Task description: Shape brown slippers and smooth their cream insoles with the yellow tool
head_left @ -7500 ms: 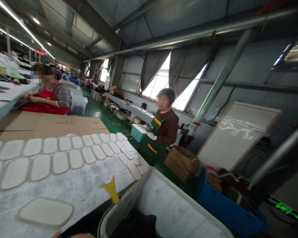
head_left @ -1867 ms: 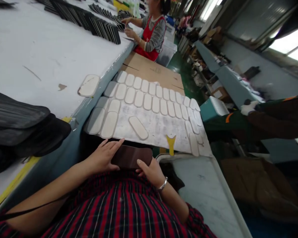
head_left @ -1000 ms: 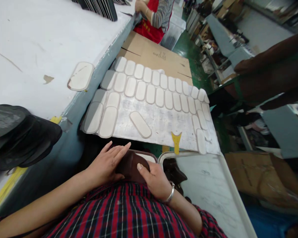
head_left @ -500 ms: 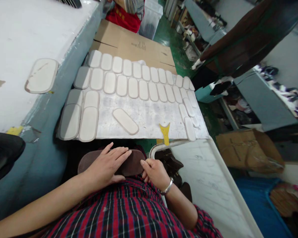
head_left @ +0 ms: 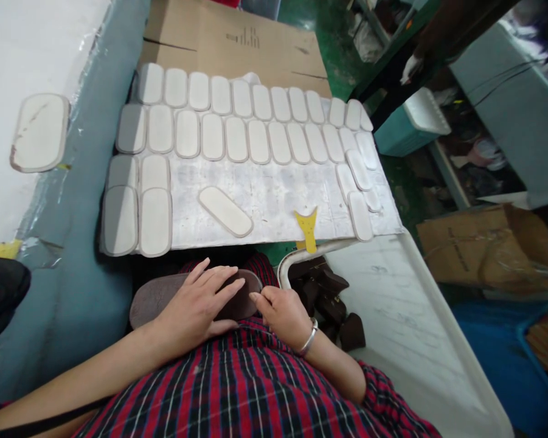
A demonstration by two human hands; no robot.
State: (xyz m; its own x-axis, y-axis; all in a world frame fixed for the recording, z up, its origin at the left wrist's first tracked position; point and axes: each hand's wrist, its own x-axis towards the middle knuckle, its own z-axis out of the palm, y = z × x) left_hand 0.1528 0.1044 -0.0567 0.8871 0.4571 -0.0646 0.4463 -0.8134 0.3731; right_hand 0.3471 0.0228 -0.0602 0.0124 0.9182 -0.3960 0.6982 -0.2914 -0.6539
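Observation:
A long brown oval piece (head_left: 157, 299) with rounded ends lies across my lap, just below the board's front edge. My left hand (head_left: 199, 299) rests flat on top of it, fingers stretched and slightly spread, hiding its middle. At the piece's right end, my right hand (head_left: 283, 315) has thumb and fingers pinched on the rim; whether anything else is in that pinch is hidden. Beyond my hands, a single pale oval piece (head_left: 225, 211) lies at a slant on the whitish board (head_left: 274, 188). A yellow Y-shaped template (head_left: 307, 229) sits at the board's front edge.
Rows of pale oval pieces (head_left: 213, 137) cover the board's back and sides. At right stands a white tray (head_left: 401, 292) with dark brown pieces (head_left: 331, 304). A blue-sided table (head_left: 86, 182) borders the left. Cardboard (head_left: 274, 55) lies behind; a person in dark clothes is at back right.
The view has tilted downward, so the board and its pieces sit higher in the picture. Both hands keep nearly the same hold on the brown piece. The person at the back has shifted.

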